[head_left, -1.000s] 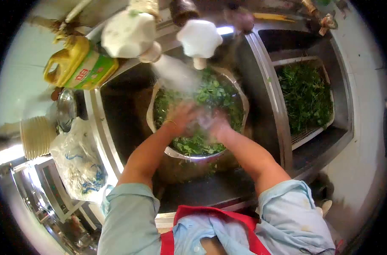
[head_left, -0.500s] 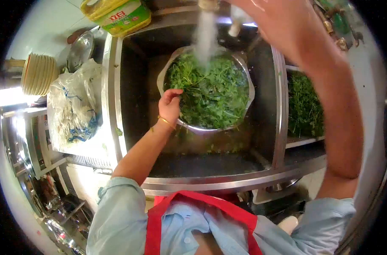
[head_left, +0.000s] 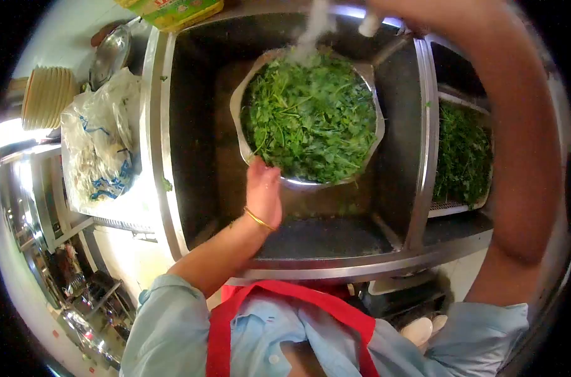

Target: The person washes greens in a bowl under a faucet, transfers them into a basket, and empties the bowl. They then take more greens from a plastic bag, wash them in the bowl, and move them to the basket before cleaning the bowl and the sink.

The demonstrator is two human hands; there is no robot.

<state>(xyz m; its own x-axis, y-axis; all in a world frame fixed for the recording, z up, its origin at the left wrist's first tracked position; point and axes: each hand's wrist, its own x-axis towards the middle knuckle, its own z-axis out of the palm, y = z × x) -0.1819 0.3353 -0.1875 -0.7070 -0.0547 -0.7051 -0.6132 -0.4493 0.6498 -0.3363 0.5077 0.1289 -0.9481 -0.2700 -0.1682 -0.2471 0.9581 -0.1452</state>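
Note:
A metal basin (head_left: 236, 119) with a scalloped rim stands in the sink, heaped with wet leafy greens (head_left: 310, 119). Water from above (head_left: 315, 28) falls on the far side of the greens. At the basin's near-left rim is my left hand (head_left: 264, 191), its fingers closed over the edge; a gold bangle circles that wrist. My right arm (head_left: 517, 125) reaches up and across to the top edge, beside a white tap spout (head_left: 369, 26). The right hand is almost wholly cut off there, so its fingers are hidden.
A dark sink (head_left: 323, 242) with metal edges surrounds the basin. To its right, more greens (head_left: 464, 151) lie in a white basket (head_left: 452, 210). Plastic bags (head_left: 106, 144), stacked plates (head_left: 47, 97) and a metal lid (head_left: 111, 53) stand left. A yellow-green jug (head_left: 175, 12) is behind.
My left hand has come nearer along the basin's rim, away from the leaves at its left side. My right arm has shifted right and outward. The view has tilted slightly.

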